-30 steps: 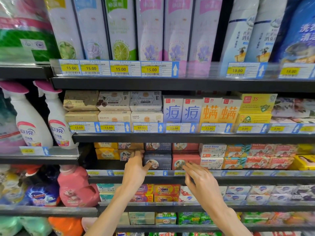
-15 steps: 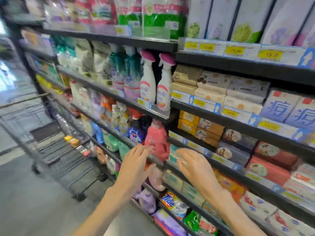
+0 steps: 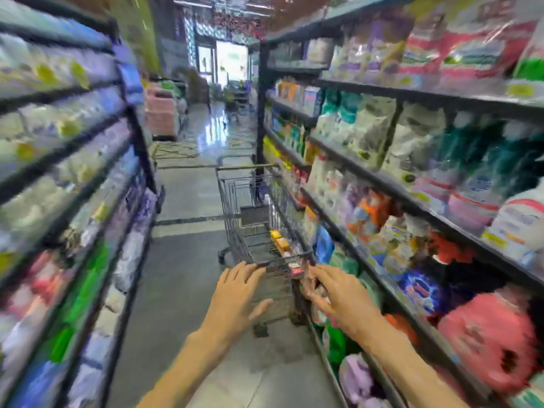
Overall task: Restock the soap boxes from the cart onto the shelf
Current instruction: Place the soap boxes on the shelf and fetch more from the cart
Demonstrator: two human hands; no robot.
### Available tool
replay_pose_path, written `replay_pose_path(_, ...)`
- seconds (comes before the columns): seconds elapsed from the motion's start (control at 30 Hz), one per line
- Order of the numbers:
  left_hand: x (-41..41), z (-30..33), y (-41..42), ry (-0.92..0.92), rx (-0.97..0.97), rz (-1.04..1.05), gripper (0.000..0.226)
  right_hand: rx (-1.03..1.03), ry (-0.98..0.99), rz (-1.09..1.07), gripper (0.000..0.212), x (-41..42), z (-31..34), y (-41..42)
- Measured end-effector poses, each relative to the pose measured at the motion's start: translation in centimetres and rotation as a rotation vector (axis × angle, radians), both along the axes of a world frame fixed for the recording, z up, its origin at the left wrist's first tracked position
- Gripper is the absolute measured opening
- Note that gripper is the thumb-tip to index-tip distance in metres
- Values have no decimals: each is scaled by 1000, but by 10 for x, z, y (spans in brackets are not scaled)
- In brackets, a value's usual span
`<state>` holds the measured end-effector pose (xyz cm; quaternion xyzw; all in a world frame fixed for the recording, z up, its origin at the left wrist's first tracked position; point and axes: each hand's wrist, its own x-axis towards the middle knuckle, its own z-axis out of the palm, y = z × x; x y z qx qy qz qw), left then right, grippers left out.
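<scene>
A wire shopping cart stands in the aisle ahead, close against the right shelving. Yellow-orange soap boxes lie in its basket near the right side. My left hand is open, fingers spread, its fingertips just short of the cart's near handle bar. My right hand is also open and empty, fingers pointing at the handle's right end. The soap shelf itself is out of view. The picture is blurred by motion.
Shelving full of detergent bags and bottles runs along the right; another stocked shelf unit lines the left. A pink detergent jug sits low at the right. The grey aisle floor stretches toward a bright doorway.
The view has swung left from the soap shelf to look down the aisle at the cart. Both empty hands have left the shelf and now reach toward the cart's handle.
</scene>
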<state>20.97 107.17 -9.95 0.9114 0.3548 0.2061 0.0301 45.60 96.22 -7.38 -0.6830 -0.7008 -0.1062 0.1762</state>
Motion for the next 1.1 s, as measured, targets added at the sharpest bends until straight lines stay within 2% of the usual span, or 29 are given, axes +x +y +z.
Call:
replay_pose_path(0.23,-81,4,131,73,-26,110,69,-21,8,70,58,-72,6,163)
replay_pose_path(0.47,-102,-10,264,93,-75,148,71,-81,9,106,62,-88,0,305)
replay_pose_path(0.77,-47,1,460,153,-152,116,90,-122,55,41,64,-41,-9,490)
replay_pose_path(0.97,9,-1,584,152,-157,7,99,-164,42,-88,62,6,-11,588)
replay_pose_path(1.1,67,-12,662,172,-149,-133,85,-187,96,-226,60,40,-12,630)
